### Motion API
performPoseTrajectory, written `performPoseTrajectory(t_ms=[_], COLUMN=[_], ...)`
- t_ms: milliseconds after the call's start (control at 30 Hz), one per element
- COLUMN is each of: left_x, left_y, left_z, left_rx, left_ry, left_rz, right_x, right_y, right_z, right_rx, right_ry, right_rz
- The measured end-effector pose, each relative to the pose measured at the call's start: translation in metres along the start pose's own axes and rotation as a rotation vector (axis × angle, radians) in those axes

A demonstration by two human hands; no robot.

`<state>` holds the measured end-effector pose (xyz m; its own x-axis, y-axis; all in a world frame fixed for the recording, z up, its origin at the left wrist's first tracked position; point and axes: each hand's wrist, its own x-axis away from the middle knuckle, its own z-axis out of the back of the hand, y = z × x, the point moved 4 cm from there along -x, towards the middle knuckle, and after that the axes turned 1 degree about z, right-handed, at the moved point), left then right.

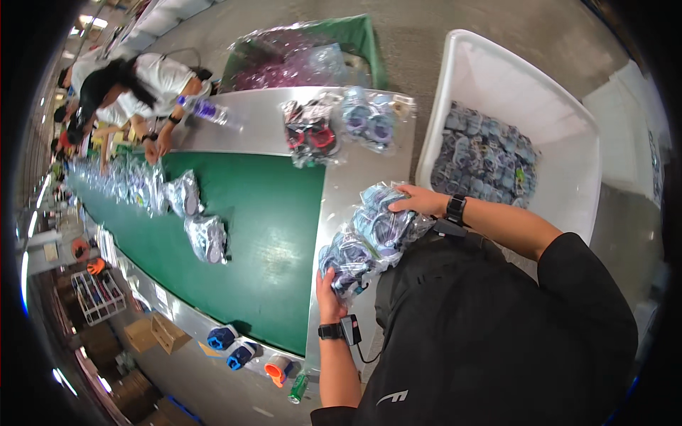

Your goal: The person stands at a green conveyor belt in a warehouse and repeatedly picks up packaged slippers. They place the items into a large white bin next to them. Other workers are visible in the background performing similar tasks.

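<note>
Between my two hands is a cluster of light blue and purple shoes (369,231) in clear plastic bags, held over the metal end of the conveyor table. My left hand (329,295) grips the cluster's near end, its thumb over the plastic. At the far end my right hand (419,201) is closed on the same cluster, fingers curled round a bag. The undersides of the shoes and some of my fingers are hidden. Beyond my hands, on the metal rim, lie bagged light blue shoes (368,119) and bagged black-and-red shoes (311,131).
Bagged shoes (206,238) lie on the green conveyor belt (263,213). A white bin (568,135) full of bagged shoes stands to the right. Loose shoes (241,355) and a green can (298,388) sit on the near rim. A co-worker (135,85) works across the belt beside a bottle (202,108).
</note>
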<state>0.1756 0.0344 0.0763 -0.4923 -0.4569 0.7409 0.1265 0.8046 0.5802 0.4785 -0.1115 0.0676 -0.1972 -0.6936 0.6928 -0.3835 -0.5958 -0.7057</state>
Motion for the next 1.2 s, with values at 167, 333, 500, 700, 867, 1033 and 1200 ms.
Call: performPoseTrajectory(t_ms=[167, 333, 500, 700, 867, 1033, 1200], left_x=[-0.034, -0.040, -0.061, -0.057, -0.071, -0.103, -0.161], left_y=[-0.031, -0.052, -0.098, -0.138, -0.152, -0.162, -0.161], left_z=[-0.075, -0.176, -0.213, -0.274, -0.322, -0.393, -0.433], left_rx=[-0.119, -0.232, -0.403, -0.550, -0.728, -0.825, -1.235], left_ry=[-0.142, -0.308, -0.264, -0.367, -0.416, -0.448, -0.254], left_rz=[0.135, 0.150, 0.224, 0.282, 0.184, 0.065, -0.481], right_x=[0.044, 0.126, 0.222, 0.249, 0.293, 0.331, 0.367], right_y=[0.052, 0.079, 0.114, 0.303, 0.346, 0.336, 0.333], right_z=[0.085, 0.157, 0.202, 0.255, 0.279, 0.286, 0.282], right_rx=[-0.209, -0.270, -0.489, -0.773, -0.690, -0.646, -0.663], right_ry=[0.069, 0.391, 0.538, 0.645, 0.859, 0.983, 1.063], right_rz=[0.089, 0.172, 0.133, 0.218, 0.054, 0.110, 0.147])
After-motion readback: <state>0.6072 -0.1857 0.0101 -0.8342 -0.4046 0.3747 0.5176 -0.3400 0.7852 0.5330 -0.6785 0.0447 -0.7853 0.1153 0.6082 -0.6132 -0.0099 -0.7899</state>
